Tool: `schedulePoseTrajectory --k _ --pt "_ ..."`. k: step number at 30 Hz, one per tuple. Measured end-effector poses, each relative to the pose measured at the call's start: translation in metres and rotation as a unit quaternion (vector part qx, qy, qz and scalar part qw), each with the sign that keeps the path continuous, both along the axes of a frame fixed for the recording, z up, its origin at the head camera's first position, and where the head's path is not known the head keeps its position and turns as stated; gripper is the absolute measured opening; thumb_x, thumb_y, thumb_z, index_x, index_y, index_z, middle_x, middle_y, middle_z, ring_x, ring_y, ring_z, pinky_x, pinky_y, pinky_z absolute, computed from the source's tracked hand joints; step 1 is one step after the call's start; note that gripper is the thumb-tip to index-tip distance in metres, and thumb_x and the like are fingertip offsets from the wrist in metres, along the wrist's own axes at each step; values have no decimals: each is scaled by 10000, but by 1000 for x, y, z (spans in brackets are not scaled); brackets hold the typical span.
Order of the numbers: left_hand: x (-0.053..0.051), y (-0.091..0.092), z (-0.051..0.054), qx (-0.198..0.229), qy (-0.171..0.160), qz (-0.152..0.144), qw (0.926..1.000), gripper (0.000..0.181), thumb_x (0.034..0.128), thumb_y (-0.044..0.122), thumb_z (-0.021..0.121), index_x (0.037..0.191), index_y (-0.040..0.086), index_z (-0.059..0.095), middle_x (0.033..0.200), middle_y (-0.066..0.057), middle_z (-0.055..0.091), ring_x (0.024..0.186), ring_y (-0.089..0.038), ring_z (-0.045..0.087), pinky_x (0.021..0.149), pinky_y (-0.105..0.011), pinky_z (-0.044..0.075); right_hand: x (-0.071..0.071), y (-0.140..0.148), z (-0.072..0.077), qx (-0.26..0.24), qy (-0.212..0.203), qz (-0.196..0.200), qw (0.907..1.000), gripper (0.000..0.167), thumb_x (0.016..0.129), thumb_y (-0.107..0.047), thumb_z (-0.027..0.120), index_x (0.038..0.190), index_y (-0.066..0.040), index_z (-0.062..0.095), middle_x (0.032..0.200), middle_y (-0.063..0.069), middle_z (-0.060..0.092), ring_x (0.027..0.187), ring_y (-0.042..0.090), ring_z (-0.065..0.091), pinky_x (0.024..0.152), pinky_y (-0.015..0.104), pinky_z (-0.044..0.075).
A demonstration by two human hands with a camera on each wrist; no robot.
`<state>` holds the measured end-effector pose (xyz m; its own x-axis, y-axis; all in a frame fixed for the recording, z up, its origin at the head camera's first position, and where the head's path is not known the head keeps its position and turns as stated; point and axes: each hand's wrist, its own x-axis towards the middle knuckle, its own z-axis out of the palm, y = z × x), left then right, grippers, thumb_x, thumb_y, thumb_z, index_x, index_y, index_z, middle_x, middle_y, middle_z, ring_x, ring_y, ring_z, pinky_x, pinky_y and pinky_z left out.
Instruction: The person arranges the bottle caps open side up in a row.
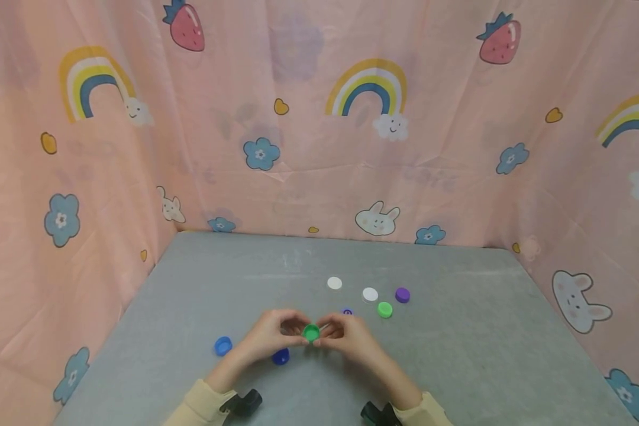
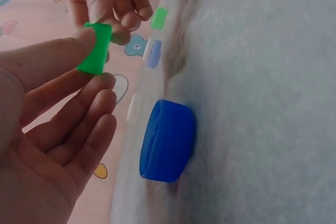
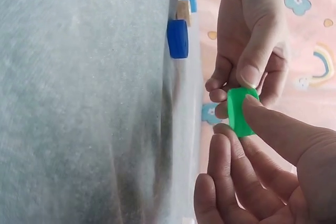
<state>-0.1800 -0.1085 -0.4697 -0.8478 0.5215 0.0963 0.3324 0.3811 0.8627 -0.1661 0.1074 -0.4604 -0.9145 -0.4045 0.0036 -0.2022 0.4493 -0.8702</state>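
Observation:
Above the table's middle, a green bottle cap [image 1: 311, 333] is held between both hands, its hollow side facing up toward the head camera. My left hand [image 1: 273, 332] pinches it on one side between thumb and fingers. From the other side my right hand [image 1: 348, 337] pinches the same cap. In the left wrist view the thumb lies on the green cap [image 2: 95, 48], edge-on. A dark blue cap [image 1: 280, 357] lies on the table just below the left hand, and a lighter blue cap [image 1: 223, 346] sits to its left.
Beyond the hands on the grey table [image 1: 458, 355] lie two white discs [image 1: 334, 283], a light green cap [image 1: 385, 309] and a purple cap [image 1: 402, 295]. Another purple cap [image 1: 347, 312] is partly hidden behind the right hand. A beige cap [image 3: 184, 13] shows in the right wrist view.

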Motion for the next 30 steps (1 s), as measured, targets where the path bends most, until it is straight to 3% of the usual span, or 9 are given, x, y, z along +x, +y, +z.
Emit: schedulePoseTrajectory --k 14,23,30 --pt "-2 -6 -9 -245 -285 -469 9982 275 753 167 797 1013 156 710 964 17 703 855 -67 660 760 -210 521 0 -4 -4 536 -197 422 9975 241 734 -140 807 923 -59 682 828 74 709 728 124 657 629 210 516" --pt "-2 -7 -12 -465 -171 -614 9969 255 728 126 808 971 121 732 898 14 709 794 -65 653 710 -203 520 2 -7 -7 432 -246 647 9967 253 720 -56 800 924 9 666 810 106 703 725 162 666 616 188 511" --pt "-1 -7 -14 -721 -64 -675 9951 255 722 122 810 967 134 739 896 31 684 813 -50 600 717 -206 503 3 -6 -6 531 -304 735 9954 261 721 -79 806 933 -1 676 795 72 703 716 129 657 617 195 511"
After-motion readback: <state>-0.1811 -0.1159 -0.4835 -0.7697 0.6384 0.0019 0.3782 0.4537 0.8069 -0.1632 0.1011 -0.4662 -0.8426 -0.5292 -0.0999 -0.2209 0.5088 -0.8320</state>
